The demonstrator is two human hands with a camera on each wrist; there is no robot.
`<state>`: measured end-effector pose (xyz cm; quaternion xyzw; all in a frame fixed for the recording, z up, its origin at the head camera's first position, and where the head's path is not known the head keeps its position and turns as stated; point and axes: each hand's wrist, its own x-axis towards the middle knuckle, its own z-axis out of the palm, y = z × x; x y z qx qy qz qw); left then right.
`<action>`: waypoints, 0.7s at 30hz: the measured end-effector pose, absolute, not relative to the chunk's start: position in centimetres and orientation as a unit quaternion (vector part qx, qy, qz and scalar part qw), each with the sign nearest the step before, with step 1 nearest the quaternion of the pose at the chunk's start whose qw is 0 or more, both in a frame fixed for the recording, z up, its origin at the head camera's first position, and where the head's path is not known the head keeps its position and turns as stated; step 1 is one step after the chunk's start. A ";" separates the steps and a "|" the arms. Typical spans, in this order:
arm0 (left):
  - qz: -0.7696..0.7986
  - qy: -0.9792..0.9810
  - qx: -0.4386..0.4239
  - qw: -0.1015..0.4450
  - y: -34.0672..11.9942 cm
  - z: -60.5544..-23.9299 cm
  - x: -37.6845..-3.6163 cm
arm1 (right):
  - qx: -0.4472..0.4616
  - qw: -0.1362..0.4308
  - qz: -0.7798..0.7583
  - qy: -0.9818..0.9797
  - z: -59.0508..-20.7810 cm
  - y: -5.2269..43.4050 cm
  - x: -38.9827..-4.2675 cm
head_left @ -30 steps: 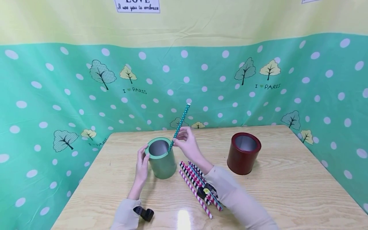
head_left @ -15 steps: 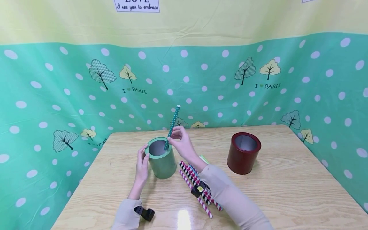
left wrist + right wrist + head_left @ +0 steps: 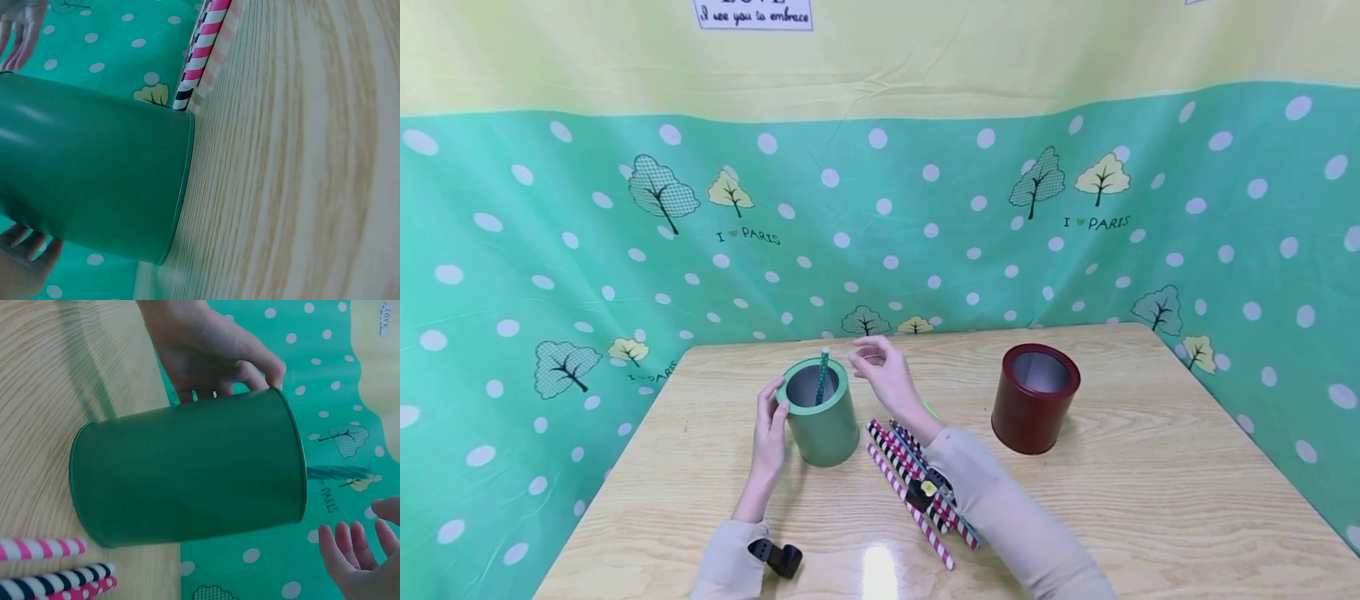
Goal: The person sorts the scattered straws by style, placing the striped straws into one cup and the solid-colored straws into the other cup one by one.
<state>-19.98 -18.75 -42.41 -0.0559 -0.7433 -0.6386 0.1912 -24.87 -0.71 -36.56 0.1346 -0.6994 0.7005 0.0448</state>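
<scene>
The green can (image 3: 827, 437) stands upright on the table, and my left hand (image 3: 769, 437) grips its left side with the thumb at the rim. Inside the can leans a teal paper straw (image 3: 822, 377) with white dots, its upper end sticking out above the rim. My right hand (image 3: 887, 375) hovers just right of the can, fingers loosely bent and apart from the straw, holding nothing. In the right wrist view the straw (image 3: 334, 473) pokes from the can's mouth near the fingers of the right hand (image 3: 365, 562). The straw's lower end is hidden in the can.
Several striped and dotted paper straws (image 3: 932, 540) lie in a bundle on the wooden table (image 3: 1150, 467), partly under the right forearm. A dark red can (image 3: 1030, 417) stands farther right. A polka-dot curtain (image 3: 925, 208) hangs behind the table.
The right hand moved the teal straw left over the green can and let it go; the straw dropped inside. That hand then drew slightly right. The left hand stayed on the can.
</scene>
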 end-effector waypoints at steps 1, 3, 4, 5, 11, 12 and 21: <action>-0.637 -0.744 -0.056 0.192 -18.6 -42.2 -19.8 | 0.130 0.044 0.701 -0.700 -36.7 -0.5 -24.9; -0.639 -0.742 -0.060 0.194 -18.6 -42.0 -19.7 | 0.123 0.035 0.702 -0.700 -37.1 0.1 -25.0; -0.640 -0.741 -0.061 0.194 -18.6 -42.0 -19.7 | 0.123 0.031 0.700 -0.703 -37.3 0.4 -25.0; -0.641 -0.740 -0.060 0.194 -18.6 -42.0 -19.8 | 0.124 0.027 0.695 -0.708 -37.5 0.7 -25.0; -0.640 -0.740 -0.057 0.197 -18.7 -42.1 -19.9 | 0.126 -0.002 0.652 -0.748 -38.4 2.3 -24.9; -0.641 -0.740 -0.057 0.198 -18.7 -42.2 -19.9 | 0.133 -0.008 0.644 -0.754 -38.6 2.5 -24.9; -0.642 -0.740 -0.059 0.193 -18.7 -42.3 -20.1 | 0.198 -0.050 0.571 -0.795 -39.5 4.7 -24.1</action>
